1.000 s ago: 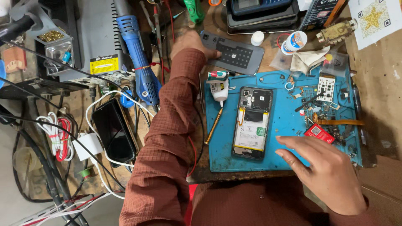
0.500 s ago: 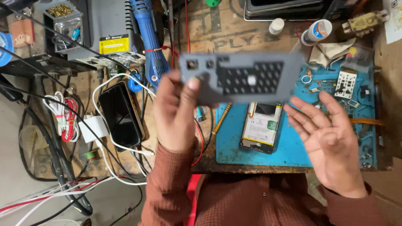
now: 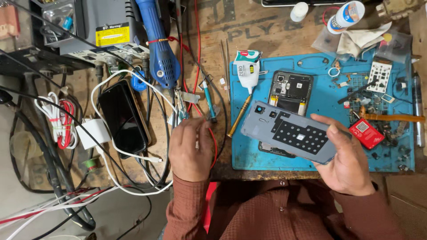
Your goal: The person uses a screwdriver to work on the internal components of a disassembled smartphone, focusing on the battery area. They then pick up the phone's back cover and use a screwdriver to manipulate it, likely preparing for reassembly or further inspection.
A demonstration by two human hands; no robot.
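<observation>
My right hand (image 3: 344,162) grips a grey phone back cover (image 3: 291,132) by its right end, inner side up, with a black perforated pad on it. It hovers over an opened phone (image 3: 289,93) lying on the blue work mat (image 3: 249,155). My left hand (image 3: 191,149) rests at the table's front edge, left of the mat, fingers curled around a thin metal tool that is mostly hidden in the hand, beside a red wire (image 3: 213,138).
A black phone (image 3: 123,118) on a white charging cable lies at left. A blue hot-air handle (image 3: 158,49), tweezers, a screwdriver (image 3: 239,116), a glue tube (image 3: 247,69), small parts and a red card (image 3: 367,132) crowd the bench. Cables hang off the left edge.
The back cover passed from my left hand to my right and came down over the mat. My left hand dropped to the table edge by the red wire.
</observation>
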